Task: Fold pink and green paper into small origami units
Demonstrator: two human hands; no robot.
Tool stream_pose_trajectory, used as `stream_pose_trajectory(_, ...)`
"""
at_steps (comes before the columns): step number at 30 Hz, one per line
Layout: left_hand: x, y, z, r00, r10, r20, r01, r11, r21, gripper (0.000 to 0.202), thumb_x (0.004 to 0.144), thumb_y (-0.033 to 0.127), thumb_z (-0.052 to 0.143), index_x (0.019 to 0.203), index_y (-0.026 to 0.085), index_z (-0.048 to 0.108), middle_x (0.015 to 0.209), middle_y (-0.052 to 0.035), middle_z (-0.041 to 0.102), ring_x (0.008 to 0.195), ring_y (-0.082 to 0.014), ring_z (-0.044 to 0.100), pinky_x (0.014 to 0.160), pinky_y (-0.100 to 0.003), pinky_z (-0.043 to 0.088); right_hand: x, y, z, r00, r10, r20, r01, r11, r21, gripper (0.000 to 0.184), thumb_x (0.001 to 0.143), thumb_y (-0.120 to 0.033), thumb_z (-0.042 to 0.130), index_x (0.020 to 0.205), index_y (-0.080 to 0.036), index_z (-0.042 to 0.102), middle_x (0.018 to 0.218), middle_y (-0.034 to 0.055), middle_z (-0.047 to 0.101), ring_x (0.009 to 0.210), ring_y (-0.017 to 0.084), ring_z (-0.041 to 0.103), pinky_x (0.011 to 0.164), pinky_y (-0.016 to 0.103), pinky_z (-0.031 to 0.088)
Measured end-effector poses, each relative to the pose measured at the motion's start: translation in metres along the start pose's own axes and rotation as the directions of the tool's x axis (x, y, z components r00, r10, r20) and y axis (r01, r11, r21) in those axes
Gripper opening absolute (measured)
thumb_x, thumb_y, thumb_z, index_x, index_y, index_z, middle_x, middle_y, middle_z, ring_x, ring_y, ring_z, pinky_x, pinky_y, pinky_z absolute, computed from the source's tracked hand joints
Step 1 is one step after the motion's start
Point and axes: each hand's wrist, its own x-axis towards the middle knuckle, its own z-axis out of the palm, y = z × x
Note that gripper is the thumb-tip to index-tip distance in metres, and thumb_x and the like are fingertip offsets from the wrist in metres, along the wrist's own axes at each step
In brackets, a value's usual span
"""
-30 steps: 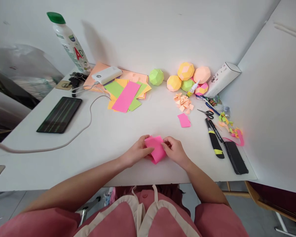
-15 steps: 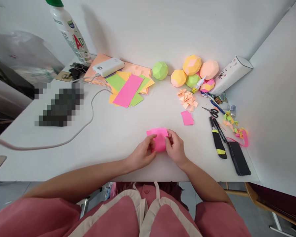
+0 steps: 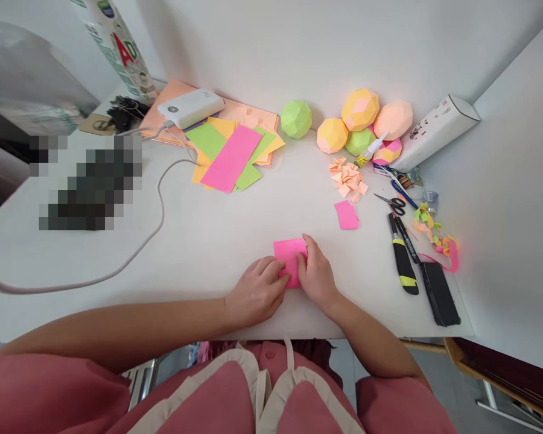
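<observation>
A folded pink paper (image 3: 288, 256) is held flat on the white surface (image 3: 217, 241), close to its near edge and directly ahead of the body. It lies between the two hands, with its longer side running left to right. The left hand (image 3: 256, 295) is half curled, and its fingertips are pressed onto the paper's near left corner. The right hand (image 3: 317, 277) is closed over the right edge with thumb and forefinger, and it covers more of the sheet. Beyond the paper a small pink scrap (image 3: 346, 214) is seen. A utility knife (image 3: 402, 256) and scissors (image 3: 391, 204) are laid well to the right. Loose coloured sheets (image 3: 230, 157) and faceted paper balls (image 3: 361, 110) are ranged near the white wall, which closes the far side and the right.
</observation>
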Motion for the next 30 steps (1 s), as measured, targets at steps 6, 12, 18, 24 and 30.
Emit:
stream_pose_trajectory(6, -0.001, -0.002, 0.006, 0.997, 0.079, 0.006, -0.079, 0.990, 0.115, 0.025, 0.084, 0.003, 0.045, 0.100, 0.005, 0.064, 0.108, -0.0197, 0.059, 0.117, -0.0316, 0.049, 0.092, -0.045, 0.050, 0.006, -0.009, 0.001, 0.995, 0.069, 0.068, -0.057, 0.985, -0.163, 0.042, 0.095, -0.024, 0.031, 0.134, -0.008, 0.040, 0.108, 0.0188, 0.064, 0.084, 0.026, 0.066, 0.066, 0.040, 0.055)
stream_pose_trajectory(12, -0.002, -0.003, 0.006, 0.998, 0.015, 0.061, -0.026, 0.983, 0.182, 0.026, 0.085, 0.005, 0.046, 0.102, 0.004, 0.064, 0.110, -0.0207, 0.061, 0.118, -0.0342, 0.051, 0.094, -0.048, 0.049, 0.010, -0.012, 0.001, 0.997, 0.022, 0.076, 0.001, 0.959, -0.283, 0.033, 0.095, -0.020, 0.033, 0.121, -0.007, 0.048, 0.092, 0.0145, 0.064, 0.066, 0.020, 0.061, 0.053, 0.031, 0.048)
stream_pose_trajectory(18, -0.002, -0.003, 0.005, 0.995, -0.019, 0.096, -0.001, 0.979, 0.203, 0.029, 0.085, 0.008, 0.047, 0.108, 0.002, 0.063, 0.116, -0.0217, 0.060, 0.121, -0.0371, 0.049, 0.096, -0.049, 0.047, 0.014, -0.013, -0.001, 0.997, -0.028, 0.074, 0.051, 0.944, -0.327, 0.021, 0.096, -0.022, 0.035, 0.083, -0.015, 0.051, 0.073, 0.0050, 0.055, 0.055, 0.013, 0.051, 0.045, 0.023, 0.038)
stream_pose_trajectory(24, -0.002, -0.003, 0.004, 0.994, -0.043, 0.096, 0.021, 0.975, 0.221, 0.031, 0.085, 0.009, 0.045, 0.109, 0.002, 0.063, 0.117, -0.0215, 0.060, 0.121, -0.0370, 0.050, 0.096, -0.049, 0.047, 0.015, -0.013, 0.002, 0.995, -0.084, 0.049, 0.096, 0.910, -0.403, 0.024, 0.097, -0.024, 0.035, 0.078, -0.016, 0.048, 0.067, 0.0012, 0.048, 0.047, 0.009, 0.042, 0.040, 0.020, 0.031)
stream_pose_trajectory(30, -0.001, -0.003, 0.003, 0.994, -0.040, 0.104, 0.019, 0.980, 0.199, 0.030, 0.086, 0.009, 0.044, 0.107, 0.002, 0.064, 0.117, -0.0221, 0.061, 0.121, -0.0367, 0.051, 0.096, -0.050, 0.048, 0.014, -0.013, 0.001, 0.993, -0.112, 0.046, 0.121, 0.901, -0.416, 0.024, 0.097, -0.023, 0.036, 0.078, -0.016, 0.049, 0.067, 0.0008, 0.047, 0.046, 0.009, 0.042, 0.039, 0.020, 0.031)
